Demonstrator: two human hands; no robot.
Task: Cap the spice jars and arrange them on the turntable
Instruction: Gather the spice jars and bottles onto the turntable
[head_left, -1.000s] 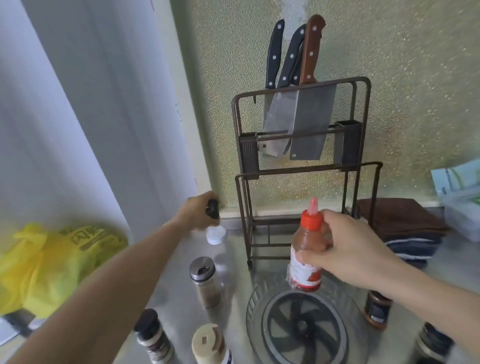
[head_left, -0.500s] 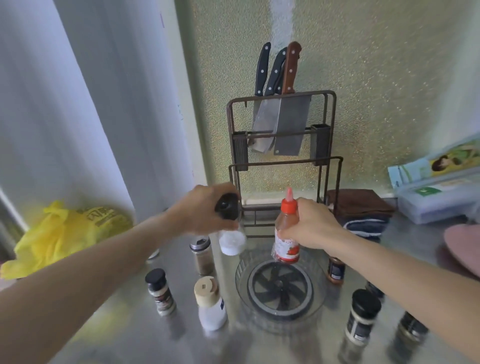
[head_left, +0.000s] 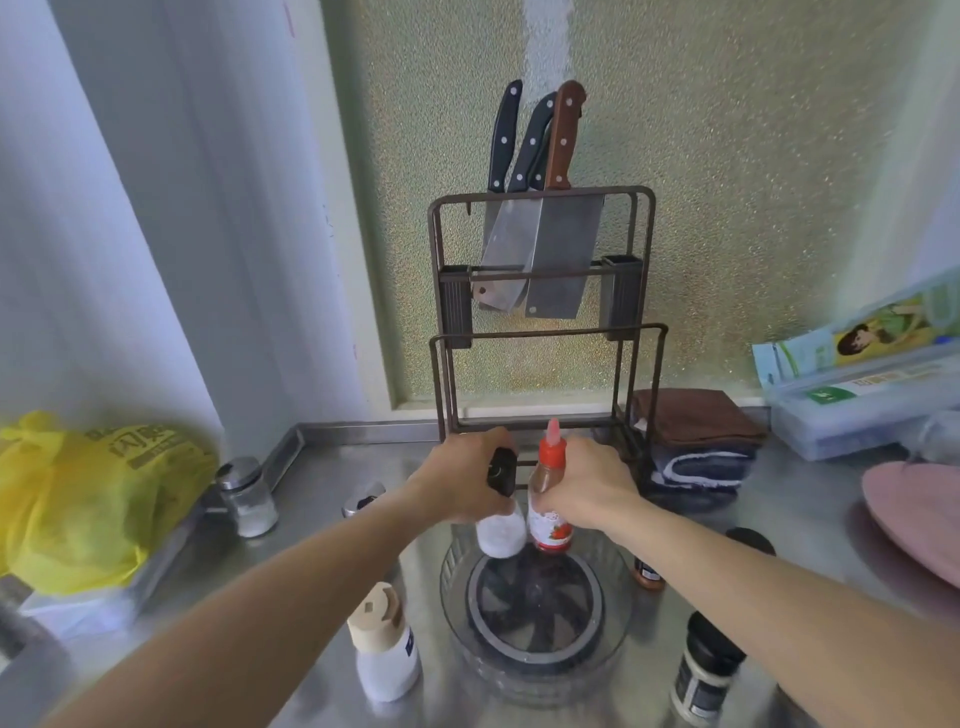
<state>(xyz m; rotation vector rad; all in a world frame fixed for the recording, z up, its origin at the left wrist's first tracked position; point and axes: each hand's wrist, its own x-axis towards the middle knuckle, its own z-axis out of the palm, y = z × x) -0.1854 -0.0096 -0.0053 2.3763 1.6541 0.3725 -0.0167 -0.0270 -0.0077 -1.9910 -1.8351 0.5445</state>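
**A:** Head view, only angle here. Left hand (head_left: 462, 486) wrapped round a black-capped jar (head_left: 500, 512) of white stuff, right hand (head_left: 584, 488) wrapped round a red-nozzle bottle (head_left: 549, 501), both held side by side over the far edge of the turntable (head_left: 613, 644). Touching each other or just beside, can't tell. Not obviously set down yet either

**B:** Handling guess? Both look small and light, easy one-handed. Bottle probably soft plastic, so squeezing mid-body risky if the nozzle isn't sealed. Better gripped low, around the label, like now. Jar looks rigid, maybe glass, so no dropping onto that steel counter (head_left: 332, 488)

**A:** Agreed. Turntable itself clear plastic with a raised rim and dark hub, likely to spin if nudged off-centre, so straight down, gently

**B:** Rest waiting on the counter: tan flip-top shaker (head_left: 387, 652) to the left, dark-lidded jar (head_left: 704, 670) to the right, small brown jar (head_left: 647, 569) beside the rim, silver-lidded jar (head_left: 248, 496) near the yellow bag (head_left: 93, 493). Flip-top on the shaker looks raised, probably needs pressing shut

**A:** Knife rack (head_left: 543, 322) right behind, worth minding on the reach
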